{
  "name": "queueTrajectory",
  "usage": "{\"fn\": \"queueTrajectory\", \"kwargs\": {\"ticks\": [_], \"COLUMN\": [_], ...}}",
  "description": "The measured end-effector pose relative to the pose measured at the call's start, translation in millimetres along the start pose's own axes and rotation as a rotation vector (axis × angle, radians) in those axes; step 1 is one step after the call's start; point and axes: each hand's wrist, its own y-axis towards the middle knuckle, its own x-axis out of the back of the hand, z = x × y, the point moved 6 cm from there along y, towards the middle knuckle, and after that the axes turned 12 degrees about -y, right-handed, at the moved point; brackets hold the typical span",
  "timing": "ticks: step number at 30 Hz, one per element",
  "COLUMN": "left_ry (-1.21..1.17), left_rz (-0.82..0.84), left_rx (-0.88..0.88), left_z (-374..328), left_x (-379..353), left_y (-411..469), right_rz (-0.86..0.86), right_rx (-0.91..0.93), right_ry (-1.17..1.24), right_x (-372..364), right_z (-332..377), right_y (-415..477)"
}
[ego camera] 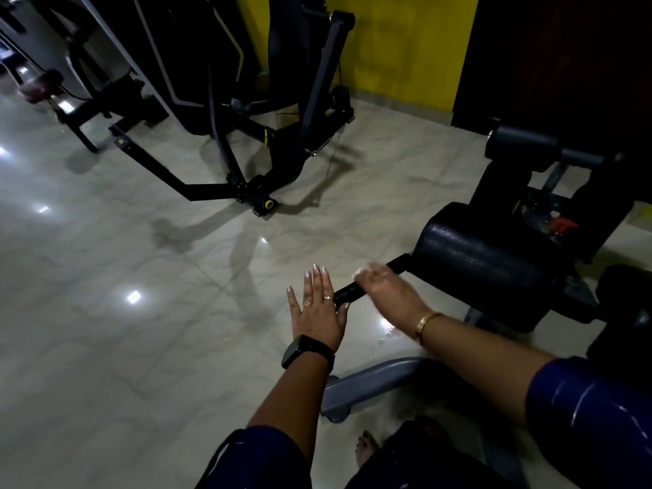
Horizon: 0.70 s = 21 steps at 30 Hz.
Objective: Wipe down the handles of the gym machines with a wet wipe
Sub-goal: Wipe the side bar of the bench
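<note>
We saw the left hand point(317, 312) spread flat, thumb at the end of the black tubular handle point(347, 294), while the blurred right hand point(388, 291) gripped a white wet wipe point(359, 273) against it beside the pebbled pad point(476, 262).

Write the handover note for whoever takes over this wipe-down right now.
Left hand: open, fingers straight, at the free end of the black handle, holding nothing.
Right hand: on the handle, wet wipe at its fingertips; grip too blurred to tell.
Done: this handle is mid-wipe; how much is covered is unclear.
Left: finish it, then the handles on the machine across the floor.
</note>
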Motion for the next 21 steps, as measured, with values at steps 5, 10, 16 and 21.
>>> {"fn": "queueTrajectory", "kwargs": {"ticks": [5, 10, 16, 21], "left_ry": [0.012, 0.004, -0.012, -0.026], "left_rz": [-0.011, 0.053, -0.012, -0.011], "left_rx": [-0.003, 0.030, 0.003, -0.012], "left_z": [1, 0, 0, -2], "left_x": [-1, 0, 1, 1], "left_y": [-1, -1, -1, -1], "right_rz": [0.296, 0.242, 0.223, 0.125], "right_rx": [-0.338, -0.185, -0.033, -0.095], "right_ry": [0.057, 0.301, -0.101, -0.321], "right_x": [-10, -4, -16, -21], "right_z": [-22, 47, -7, -15], "right_y": [11, 24, 12, -6]}}
